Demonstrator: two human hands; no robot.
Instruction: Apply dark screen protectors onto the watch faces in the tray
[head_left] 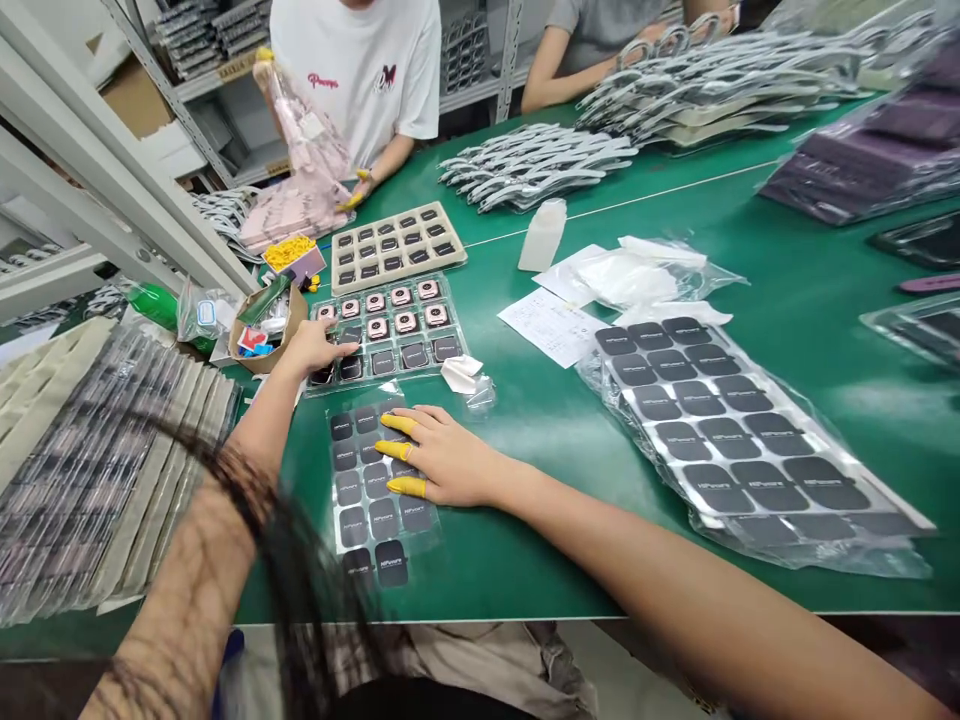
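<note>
My left hand (319, 346) rests over the left side of a clear plastic tray (409, 375) of watch-like devices. Its thumb reaches right, beside a dark square piece (349, 334); its other fingers are partly hidden. Upper rows hold pinkish watch cases (405, 322), and the row nearest me shows dark square faces (413, 355). Just below the tray lies a sheet of dark rounded-square stickers (350, 488) with pale lettering. My right hand (450, 458), with yellow finger cots on several fingers, lies spread over that sheet's right side. I see nothing gripped in it.
A bagged stack of sticker sheets (724, 440) lies right. Crumpled white paper (460, 373), a printed paper (551, 325) and a white bottle (543, 235) are nearby. Stacked trays (97, 470) stand left, beside a small box (270, 325). Across the table, a co-worker (352, 80) handles pink plastic.
</note>
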